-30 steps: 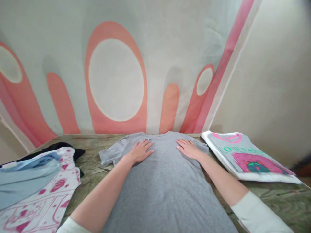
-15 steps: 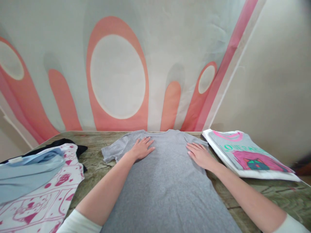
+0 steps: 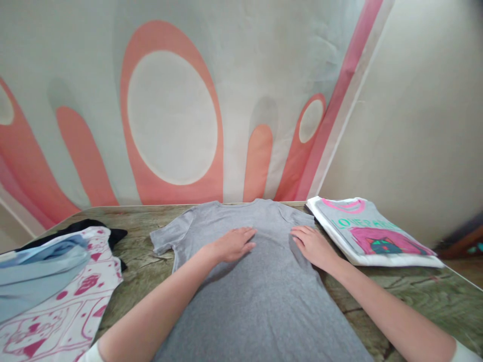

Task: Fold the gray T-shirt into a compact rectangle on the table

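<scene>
A grey T-shirt [image 3: 256, 286] lies spread out on the wooden-patterned table, its neckline at the far edge and its short sleeves out to both sides. My left hand [image 3: 234, 244] is over the upper middle of the shirt, fingers stretched out and pointing right. Whether its palm touches the cloth all over I cannot tell. At the shirt's right side, just below the right sleeve, my right hand [image 3: 312, 245] rests with its fingers extended onto the fabric. Neither hand grips anything. The shirt's lower end runs out of view at the bottom.
Folded shirts are stacked on the right, topped by a grey one with pink collar and cat print [image 3: 377, 231]. On the left lie a white-and-magenta printed garment [image 3: 86, 286], a light blue garment [image 3: 41, 271] and black cloth [image 3: 116, 236]. A patterned wall [image 3: 234, 75] stands behind the table [image 3: 139, 281].
My left hand has slid right across the shirt, from near the left sleeve towards the middle. My right hand stays by the right side. The view has shifted slightly to the right.
</scene>
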`<control>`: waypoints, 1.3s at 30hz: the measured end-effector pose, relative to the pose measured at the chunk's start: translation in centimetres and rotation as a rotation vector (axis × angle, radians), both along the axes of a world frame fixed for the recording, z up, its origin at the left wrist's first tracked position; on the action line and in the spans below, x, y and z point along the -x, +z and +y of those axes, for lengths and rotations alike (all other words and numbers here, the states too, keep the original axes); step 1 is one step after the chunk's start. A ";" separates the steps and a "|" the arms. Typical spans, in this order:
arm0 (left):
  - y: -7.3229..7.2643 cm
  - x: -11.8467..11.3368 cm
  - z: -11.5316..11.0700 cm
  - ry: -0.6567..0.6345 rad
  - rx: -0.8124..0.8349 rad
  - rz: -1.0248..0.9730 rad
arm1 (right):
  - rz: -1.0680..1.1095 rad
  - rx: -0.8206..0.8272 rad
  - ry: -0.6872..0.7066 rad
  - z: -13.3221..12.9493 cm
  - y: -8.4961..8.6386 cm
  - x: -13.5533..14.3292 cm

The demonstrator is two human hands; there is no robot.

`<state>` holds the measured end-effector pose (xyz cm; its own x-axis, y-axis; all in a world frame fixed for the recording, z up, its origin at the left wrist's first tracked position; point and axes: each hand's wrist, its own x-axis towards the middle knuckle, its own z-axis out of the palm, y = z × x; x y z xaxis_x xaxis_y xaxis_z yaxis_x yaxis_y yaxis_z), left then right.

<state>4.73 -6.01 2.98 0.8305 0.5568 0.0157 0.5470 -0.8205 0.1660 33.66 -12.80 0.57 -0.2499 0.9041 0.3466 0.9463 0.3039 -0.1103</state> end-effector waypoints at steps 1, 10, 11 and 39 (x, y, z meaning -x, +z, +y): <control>-0.2 -0.3 -0.3 0.000 0.001 0.001 | 0.023 0.005 -0.035 -0.2 0.1 -0.4; -1.3 0.5 0.9 0.052 -0.022 0.008 | 0.237 0.314 -0.204 -3.9 1.4 -0.7; -1.3 0.6 1.0 0.061 -0.027 0.007 | 0.235 0.335 -0.182 -4.5 1.6 -0.2; 3.6 -3.0 0.1 -0.071 0.194 -0.137 | 0.602 0.460 0.014 -12.6 3.3 3.5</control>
